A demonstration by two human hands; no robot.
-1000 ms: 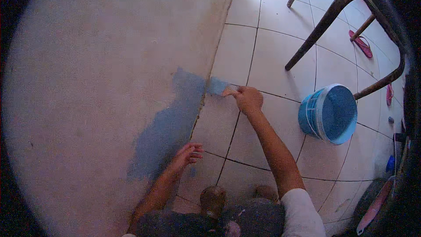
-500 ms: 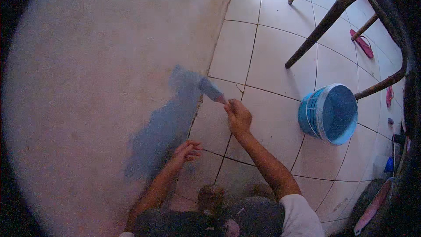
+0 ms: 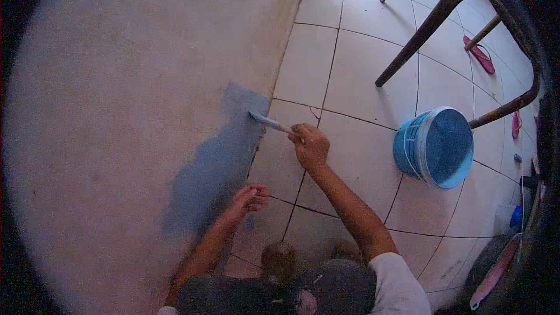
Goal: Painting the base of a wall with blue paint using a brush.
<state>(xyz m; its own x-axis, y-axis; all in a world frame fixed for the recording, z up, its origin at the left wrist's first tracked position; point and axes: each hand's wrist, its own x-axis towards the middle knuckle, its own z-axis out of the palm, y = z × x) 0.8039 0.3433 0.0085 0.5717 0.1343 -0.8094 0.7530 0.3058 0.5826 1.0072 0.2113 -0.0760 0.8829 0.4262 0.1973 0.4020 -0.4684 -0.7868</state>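
Observation:
My right hand (image 3: 311, 144) is closed around the handle of a paintbrush (image 3: 270, 122). The brush is turned edge-on, and its bristle end touches the pale wall (image 3: 140, 76) just above the floor line. A blue-grey patch of paint (image 3: 213, 166) spreads there along the wall's lower edge. Beside the patch's lower part, my left hand (image 3: 248, 202) is held with nothing in it, its fingers loosely stretched and apart. To the right of my right hand, a blue paint bucket (image 3: 408, 144) with a white rim stands on the tiles, its inside coated blue.
A dark metal chair frame (image 3: 423, 32) stands at the upper right, one leg close behind the bucket. Pink flip-flops (image 3: 480, 57) lie beyond it on the tiled floor (image 3: 361, 140). A dark object with a pink strip (image 3: 496, 271) sits at the lower right.
The paintbrush has swung from lying broad near the wall's bottom edge to edge-on, its tip farther left on the painted patch. My right hand shifted slightly left; my left hand hardly moved.

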